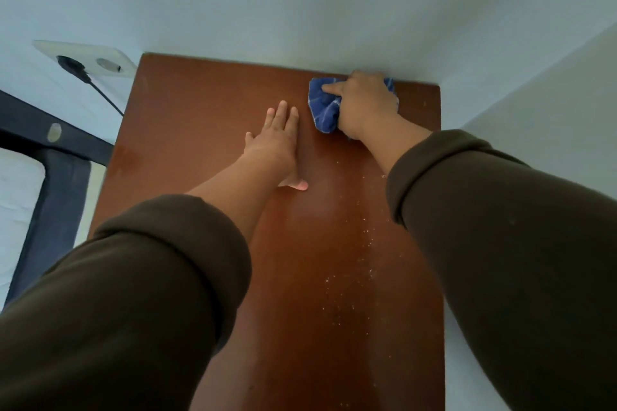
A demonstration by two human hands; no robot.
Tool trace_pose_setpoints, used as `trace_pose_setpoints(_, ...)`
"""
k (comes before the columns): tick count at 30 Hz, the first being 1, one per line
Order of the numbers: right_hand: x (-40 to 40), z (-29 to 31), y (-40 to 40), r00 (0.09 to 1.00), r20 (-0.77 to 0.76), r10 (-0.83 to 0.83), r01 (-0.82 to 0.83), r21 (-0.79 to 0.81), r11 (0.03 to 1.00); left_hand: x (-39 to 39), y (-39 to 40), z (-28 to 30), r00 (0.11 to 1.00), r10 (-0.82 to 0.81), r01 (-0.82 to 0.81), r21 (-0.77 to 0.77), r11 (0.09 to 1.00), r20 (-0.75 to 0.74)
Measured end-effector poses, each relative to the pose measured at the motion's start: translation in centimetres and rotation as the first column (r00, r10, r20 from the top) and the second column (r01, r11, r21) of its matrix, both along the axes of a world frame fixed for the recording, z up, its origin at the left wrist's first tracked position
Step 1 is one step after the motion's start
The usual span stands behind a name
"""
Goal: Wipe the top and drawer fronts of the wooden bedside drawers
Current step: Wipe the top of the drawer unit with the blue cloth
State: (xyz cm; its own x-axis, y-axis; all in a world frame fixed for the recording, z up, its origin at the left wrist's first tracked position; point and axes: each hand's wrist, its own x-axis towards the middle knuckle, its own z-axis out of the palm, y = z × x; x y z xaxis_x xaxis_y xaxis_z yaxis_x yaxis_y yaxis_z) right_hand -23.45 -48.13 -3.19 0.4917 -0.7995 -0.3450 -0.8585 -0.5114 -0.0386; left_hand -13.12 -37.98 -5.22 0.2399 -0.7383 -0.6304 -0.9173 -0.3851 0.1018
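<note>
The right hand gripped a bunched blue cloth with its fingers curled over it and the forefinger laid out along the top, pressing it down near the far right corner of the wooden top of the bedside drawers, close against the wall. The left hand lay flat on the top near its middle, fingers straight and close together, thumb out to the side, holding nothing and apparently steadying the body. The step in hand looked to be wiping the top, begun at the back edge. Pale crumbs and dust were scattered along the right half toward the near edge, so the cloth would do best drawn in long overlapping strokes from the far edge toward the near one, gathering the grit rather than scattering it, with the left hand lifted out of the way as each strip came due. Firm, even pressure would help on the cloudy smear near the middle. The drawer fronts were out of sight below the near edge and seemingly not yet reached. No container appeared in view. Off the far left corner, a wall socket held a black plug with its cable trailing down.
</note>
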Motion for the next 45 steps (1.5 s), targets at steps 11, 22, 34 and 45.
trace_pose_setpoints(11,-2.2,-0.3,8.0,0.99,0.088,-0.109,0.11,-0.014,0.994,-0.7,4.6,-1.4,0.991,0.104,-0.116,-0.151,0.982,-0.085)
trace_pose_setpoints(22,-5.8,0.3,18.0,0.975,0.107,-0.197,0.193,0.04,0.98,-2.3,10.6,-1.1,0.995,-0.066,0.061,-0.07,0.996,-0.071)
trace_pose_setpoints(34,-9.1,-0.2,28.5,0.953,0.114,-0.283,0.281,0.032,0.959,-5.0,16.4,-2.3,0.991,-0.132,0.128,-0.129,0.983,-0.03)
trace_pose_setpoints(45,-11.9,-0.2,36.1,0.958,0.086,-0.274,0.268,0.078,0.96,-6.4,19.1,-2.9,0.989,-0.149,0.147,-0.136,0.98,-0.01)
